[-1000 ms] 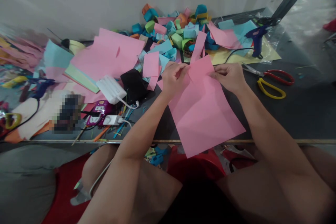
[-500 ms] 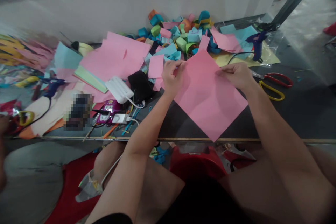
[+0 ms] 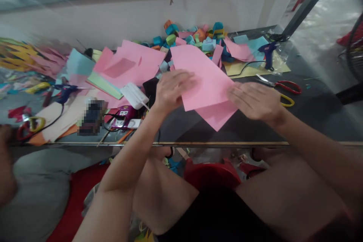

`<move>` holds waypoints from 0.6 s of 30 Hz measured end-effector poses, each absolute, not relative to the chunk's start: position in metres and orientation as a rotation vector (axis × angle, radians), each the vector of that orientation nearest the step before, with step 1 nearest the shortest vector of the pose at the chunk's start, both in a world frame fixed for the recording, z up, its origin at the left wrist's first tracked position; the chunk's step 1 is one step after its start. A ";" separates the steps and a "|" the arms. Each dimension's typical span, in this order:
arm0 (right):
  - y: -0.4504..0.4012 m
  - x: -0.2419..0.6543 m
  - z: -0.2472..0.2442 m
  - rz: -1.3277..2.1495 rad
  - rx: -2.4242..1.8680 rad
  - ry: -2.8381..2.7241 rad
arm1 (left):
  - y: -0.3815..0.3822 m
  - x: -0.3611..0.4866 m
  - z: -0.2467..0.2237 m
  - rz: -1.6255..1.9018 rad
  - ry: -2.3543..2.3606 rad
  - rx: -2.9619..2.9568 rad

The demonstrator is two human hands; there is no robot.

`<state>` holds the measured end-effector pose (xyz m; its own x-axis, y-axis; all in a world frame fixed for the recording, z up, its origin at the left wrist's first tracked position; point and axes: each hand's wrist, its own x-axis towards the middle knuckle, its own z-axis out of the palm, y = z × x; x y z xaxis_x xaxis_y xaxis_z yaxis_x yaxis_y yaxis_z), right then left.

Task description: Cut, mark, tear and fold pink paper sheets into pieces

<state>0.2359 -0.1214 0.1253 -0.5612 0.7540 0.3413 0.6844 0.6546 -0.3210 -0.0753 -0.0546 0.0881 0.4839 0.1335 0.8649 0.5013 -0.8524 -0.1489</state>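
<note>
A pink paper sheet (image 3: pixel 202 75) lies between my two hands over the front part of the dark table. It shows two layers, with a pointed corner sticking out below the upper one; whether this is one folded sheet or two, I cannot tell. My left hand (image 3: pixel 174 89) grips its left side, fingers on top and blurred by motion. On the right edge, my right hand (image 3: pixel 255 100) holds the paper with its fingers laid together over it; the thumb is hidden. Close beyond the right hand are scissors (image 3: pixel 287 87) with red and yellow handles.
Folded paper pieces (image 3: pixel 195 38) are heaped at the back. Pink sheets (image 3: pixel 136 62), a white power bank (image 3: pixel 134 95) and a purple power strip (image 3: pixel 123 115) lie to the left. Blue glue guns stand right (image 3: pixel 268 55) and left (image 3: pixel 66 92). Another person's hand (image 3: pixel 5 136) shows far left.
The pink paper has gone from one flat diamond to two overlapping layers. My hands have shifted from pinching its upper edges to its left and right sides. The camera view has tilted slightly.
</note>
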 end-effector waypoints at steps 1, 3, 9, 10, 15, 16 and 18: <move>-0.125 0.238 0.112 0.184 -1.070 -2.454 | -0.066 -0.080 0.083 -1.199 -0.588 -2.439; -0.130 0.238 0.089 0.153 -1.026 -2.502 | -0.085 -0.085 0.070 -0.943 -0.654 -2.578; -0.132 0.230 0.059 0.046 -1.108 -2.212 | -0.099 -0.079 0.043 -0.920 -0.609 -2.653; -0.129 0.231 0.056 0.014 -1.169 -2.109 | -0.097 -0.077 0.044 -0.993 -0.605 -2.639; -0.111 0.250 0.051 0.306 -1.409 -1.764 | -0.091 -0.067 0.059 -1.384 -0.599 -2.604; -0.108 0.255 0.053 0.347 -1.415 -1.715 | -0.091 -0.066 0.062 -1.428 -0.587 -2.614; -0.104 0.268 0.058 0.237 -1.369 -1.623 | -0.090 -0.064 0.067 -1.466 -0.568 -2.640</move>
